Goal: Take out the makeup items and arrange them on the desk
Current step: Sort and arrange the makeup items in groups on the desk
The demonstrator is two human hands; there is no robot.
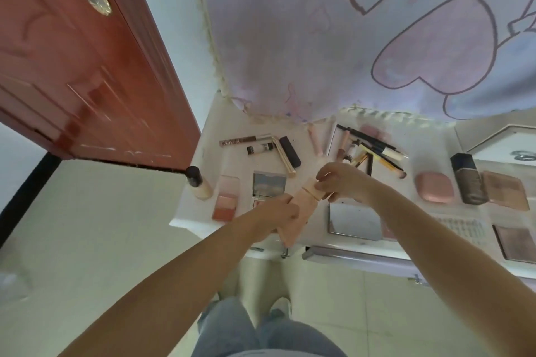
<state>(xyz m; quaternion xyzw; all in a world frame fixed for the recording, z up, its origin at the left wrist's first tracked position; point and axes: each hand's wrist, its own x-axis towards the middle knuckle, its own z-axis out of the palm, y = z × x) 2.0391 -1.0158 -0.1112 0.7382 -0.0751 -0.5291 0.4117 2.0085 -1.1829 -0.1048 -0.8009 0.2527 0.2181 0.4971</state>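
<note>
The pink tube (298, 206), a long soft cosmetic tube, sits at the centre of the frame, held just above the table (191, 211) by both hands. Its long axis runs on a slant from lower left, near the table's front edge, up to its cap at the right. The left hand (280, 213) has its fingers curled round the tube's body. The right hand (343, 180) pinches the cap end, so each hand has one end and neither is clearly nearer. My guess is the next move either sets it down or works the cap, and free space for it lies just under the hands.

From the left of the frame: a red-brown door (87, 66) stands ajar above a pale tiled floor (87, 240). On the table's left end stand a small bottle (198, 182) with a dark cap, then a blush compact (227, 198), an open palette (268, 184), and pencils and a dark stick (290, 151) behind them. Right of the hands lies a heap of pens and brushes (371, 151), a mirror (355, 222), a pink case (433, 187), a dark bottle (468, 180) and more palettes. A printed curtain (319, 38) hangs behind.
</note>
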